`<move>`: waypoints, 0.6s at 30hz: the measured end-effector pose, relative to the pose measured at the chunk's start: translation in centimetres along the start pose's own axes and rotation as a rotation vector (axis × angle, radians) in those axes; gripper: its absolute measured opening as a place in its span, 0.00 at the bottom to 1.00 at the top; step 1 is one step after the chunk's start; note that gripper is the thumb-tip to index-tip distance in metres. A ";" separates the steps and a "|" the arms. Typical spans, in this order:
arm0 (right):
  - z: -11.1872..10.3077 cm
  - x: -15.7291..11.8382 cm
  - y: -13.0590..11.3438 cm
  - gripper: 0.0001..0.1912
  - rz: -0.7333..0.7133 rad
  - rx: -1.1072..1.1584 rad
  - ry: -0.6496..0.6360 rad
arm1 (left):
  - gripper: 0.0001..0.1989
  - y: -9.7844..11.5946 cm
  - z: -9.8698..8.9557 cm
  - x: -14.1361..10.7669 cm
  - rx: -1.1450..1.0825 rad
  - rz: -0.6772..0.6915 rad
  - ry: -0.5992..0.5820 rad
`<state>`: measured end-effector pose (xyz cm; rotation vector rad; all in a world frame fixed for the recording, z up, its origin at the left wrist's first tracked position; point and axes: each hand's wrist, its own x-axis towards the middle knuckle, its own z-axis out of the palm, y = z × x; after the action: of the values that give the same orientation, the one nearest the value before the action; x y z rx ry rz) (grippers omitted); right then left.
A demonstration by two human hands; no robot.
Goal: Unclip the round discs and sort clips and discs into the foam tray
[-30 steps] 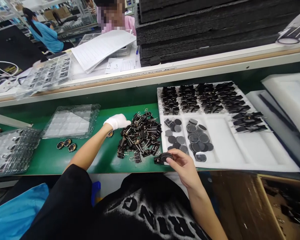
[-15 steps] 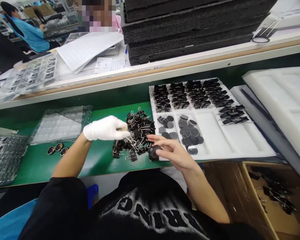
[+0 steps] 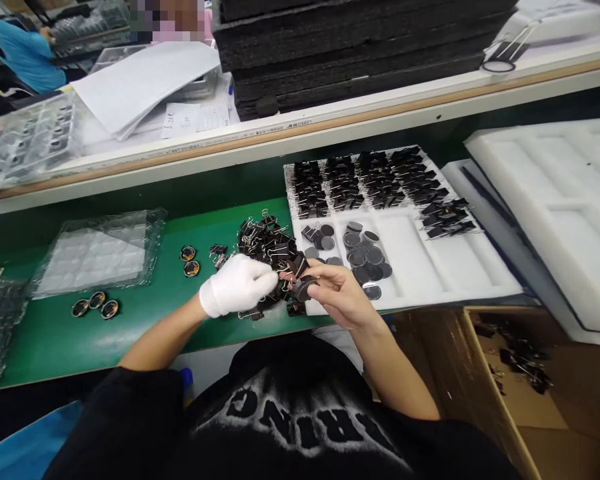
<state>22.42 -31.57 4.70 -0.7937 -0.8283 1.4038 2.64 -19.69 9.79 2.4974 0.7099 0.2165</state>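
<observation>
My left hand (image 3: 243, 283), in a white glove, is closed, its fingertips pinching the wire handle of a black binder clip (image 3: 297, 265). My bare right hand (image 3: 343, 293) grips a round black disc (image 3: 304, 289) between thumb and fingers. Clip and disc meet between the two hands; whether the clip's jaws are around the disc's edge I cannot tell. Behind the hands lies a heap of binder clips (image 3: 265, 237) on the green mat (image 3: 180, 313). Loose dark discs (image 3: 365, 250) lie in the white foam tray (image 3: 410, 260), right of my right hand.
Rows of clipped pieces (image 3: 360, 177) fill the tray's far side. Several gold-and-black round pieces (image 3: 97, 300) lie on the mat near clear plastic trays (image 3: 100, 250). A cardboard box (image 3: 520, 413) with clips stands below right. Black foam sheets (image 3: 360, 60) are stacked on the shelf.
My left hand has come right and slightly down to meet my right hand, bringing a binder clip to the disc. The whole view has shifted, and two round pieces formerly hidden now show.
</observation>
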 end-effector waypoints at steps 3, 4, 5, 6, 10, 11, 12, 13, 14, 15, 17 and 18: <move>-0.2 -0.3 0.0 0.12 -0.005 -0.032 0.005 | 0.24 0.9 1.2 -0.5 -0.075 -0.115 -0.071; -0.2 -0.4 0.0 0.13 -0.002 -0.043 -0.004 | 0.26 1.1 1.3 -0.5 -0.096 -0.156 -0.074; -0.3 -0.4 0.0 0.13 0.006 -0.052 -0.012 | 0.27 1.4 1.4 -0.5 -0.113 -0.180 -0.076; -0.3 -0.4 0.0 0.14 0.017 -0.058 -0.017 | 0.27 1.5 1.5 -0.4 -0.125 -0.189 -0.075; -0.4 -0.2 0.3 0.16 0.025 -0.043 -0.018 | 0.29 1.6 1.6 -0.3 -0.106 -0.134 -0.032; -0.5 -0.2 0.4 0.16 0.024 -0.042 -0.013 | 0.28 1.5 1.6 -0.3 -0.086 -0.115 -0.022; -0.5 -0.3 0.5 0.16 0.029 -0.046 -0.010 | 0.28 1.5 1.6 -0.2 -0.064 -0.098 -0.014; -0.6 -0.3 0.6 0.16 0.040 -0.052 -0.007 | 0.27 1.4 1.6 -0.2 -0.043 -0.084 -0.006; -0.8 -0.4 0.6 0.17 0.053 -0.056 0.000 | 0.27 1.4 1.5 -0.2 -0.026 -0.072 0.000; -0.9 -0.5 0.5 0.18 0.062 -0.053 0.009 | 0.26 1.4 1.4 -0.2 -0.017 -0.059 0.004; -1.4 -0.7 0.1 0.17 0.077 -0.031 0.031 | 0.26 1.4 1.1 -0.3 -0.028 -0.040 0.003; -1.6 -0.7 -0.3 0.17 0.088 -0.021 0.040 | 0.25 1.5 0.9 -0.3 -0.037 -0.034 -0.006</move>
<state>23.99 -32.25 4.11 -0.8805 -0.7862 1.4537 3.24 -21.30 9.84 2.4484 0.7386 0.2078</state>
